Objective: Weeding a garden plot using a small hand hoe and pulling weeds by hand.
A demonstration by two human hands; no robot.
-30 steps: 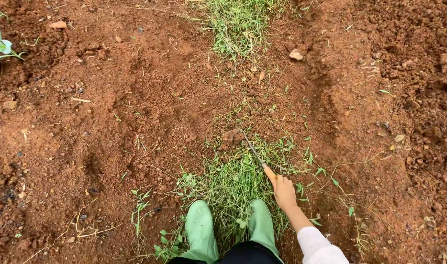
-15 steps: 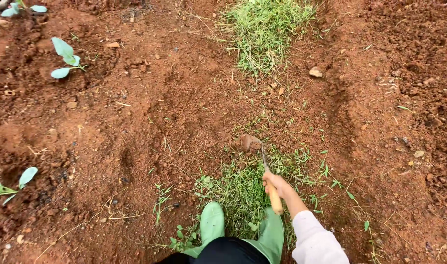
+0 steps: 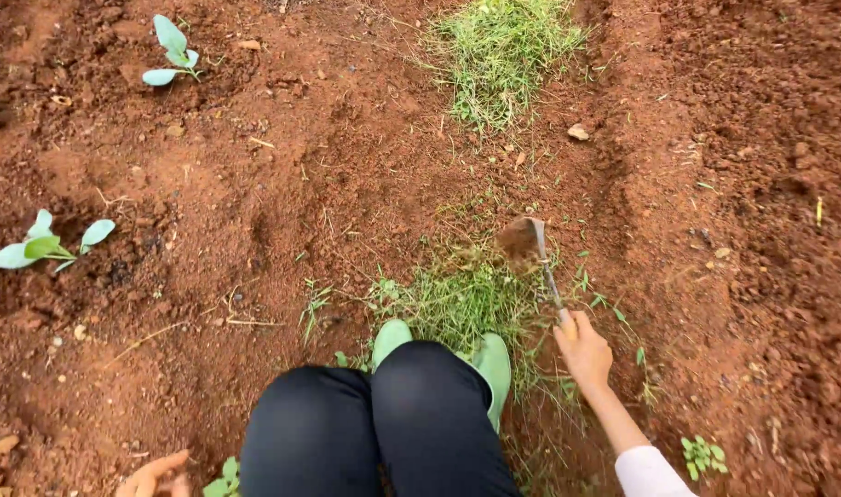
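My right hand [image 3: 584, 351] grips the handle of a small hand hoe [image 3: 538, 253]. Its soil-caked blade rests at the far edge of a patch of green weeds [image 3: 466, 294] in front of my pale green boots [image 3: 490, 361]. My knees in black trousers [image 3: 374, 423] fill the bottom middle. My left hand [image 3: 152, 476] shows only partly at the bottom edge, fingers spread on the red soil beside a small green seedling [image 3: 220, 479].
Red, clumpy soil lies all around. Young leafy seedlings stand at the left [image 3: 48, 246] and upper left [image 3: 172, 53]. A second grass clump [image 3: 503, 55] grows further ahead, with a small stone [image 3: 578, 132] nearby. Small weeds [image 3: 702, 453] sit at the lower right.
The view has tilted down, so my knees and left hand have come into sight. My right hand with the hoe sits slightly further right, the blade still at the weeds' far edge.
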